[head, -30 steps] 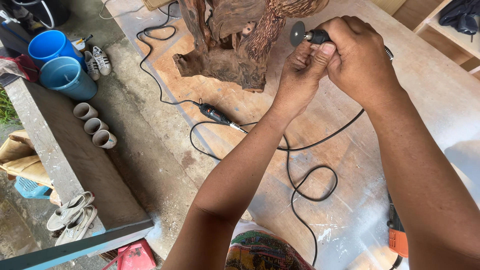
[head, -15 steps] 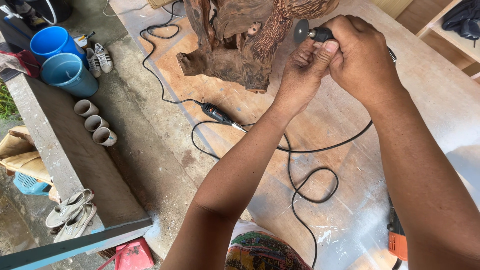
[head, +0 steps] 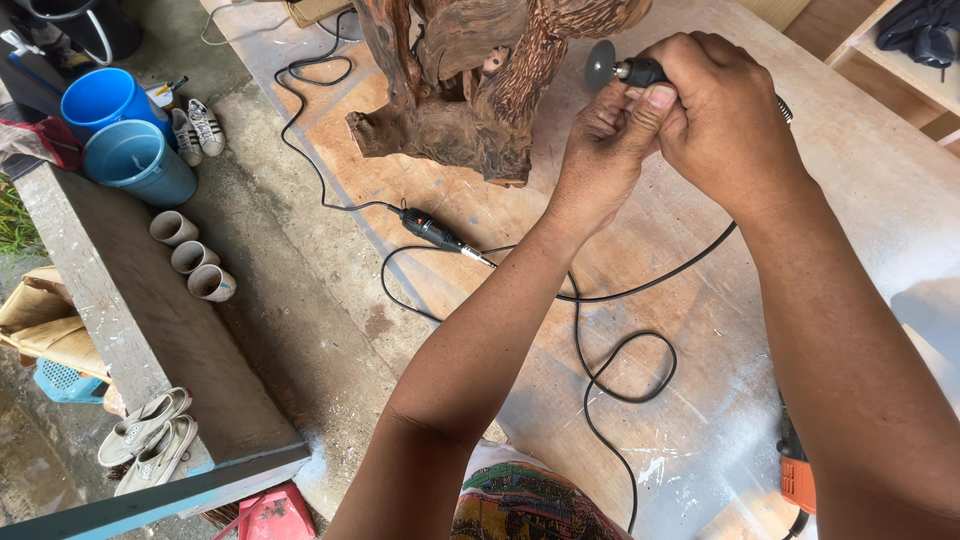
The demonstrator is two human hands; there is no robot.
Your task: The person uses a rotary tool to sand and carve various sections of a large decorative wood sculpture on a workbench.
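Both my hands meet at the top of the head view around a slim black rotary-tool handpiece (head: 640, 71) tipped with a small grey disc (head: 600, 64). My right hand (head: 730, 120) wraps the handpiece body. My left hand (head: 605, 140) pinches it just behind the disc. The disc hovers close to the right side of a gnarled brown wood-root carving (head: 470, 90) that stands on a plywood board (head: 620, 250). Whether the disc touches the wood is unclear.
A black cable (head: 600, 330) loops over the board, with a black inline plug (head: 432, 228) left of my arm. An orange power tool (head: 797, 475) lies at lower right. Two blue buckets (head: 120, 130), three grey pipe pieces (head: 190, 257), shoes and a concrete ledge (head: 150, 330) sit on the left.
Both hands, still holding the handpiece, have stayed beside the carving; the view has shifted slightly, so the carving sits a little lower and nearer the frame's centre.
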